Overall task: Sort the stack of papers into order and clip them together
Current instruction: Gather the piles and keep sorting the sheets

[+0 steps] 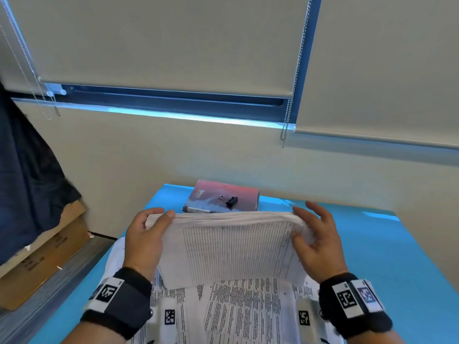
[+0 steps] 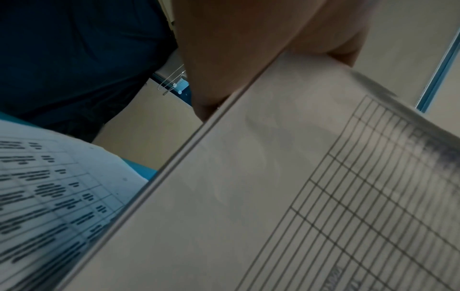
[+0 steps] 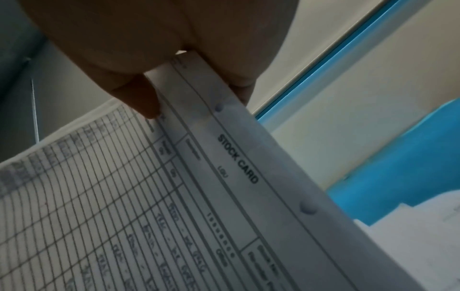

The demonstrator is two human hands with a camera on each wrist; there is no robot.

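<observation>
At far left, beside the table [image 1: 409,256]: dark blue cloth [image 1: 27,170] hanging over brown cardboard boxes [image 1: 42,259]. Left hand [image 1: 146,240]: fingers curled round the left edge of the stack of papers [image 1: 233,247], thumb on the front sheet, fingers behind; black wrist strap with printed markers. Stack of papers: held upright between both hands above the blue table, top edge uppermost, front sheet a ruled form headed "STOCK CARD" in the right wrist view. Loose printed sheets [image 1: 243,314]: lying flat on the table beneath the stack, overlapping. Book [image 1: 218,197]: reddish cover, flat on the table behind the stack, against the wall. Binder clip [image 1: 229,200]: black, resting on the book. Right hand [image 1: 319,242]: thumb and fingers pinching the stack's right edge, the other fingers spread; matching wrist strap.
</observation>
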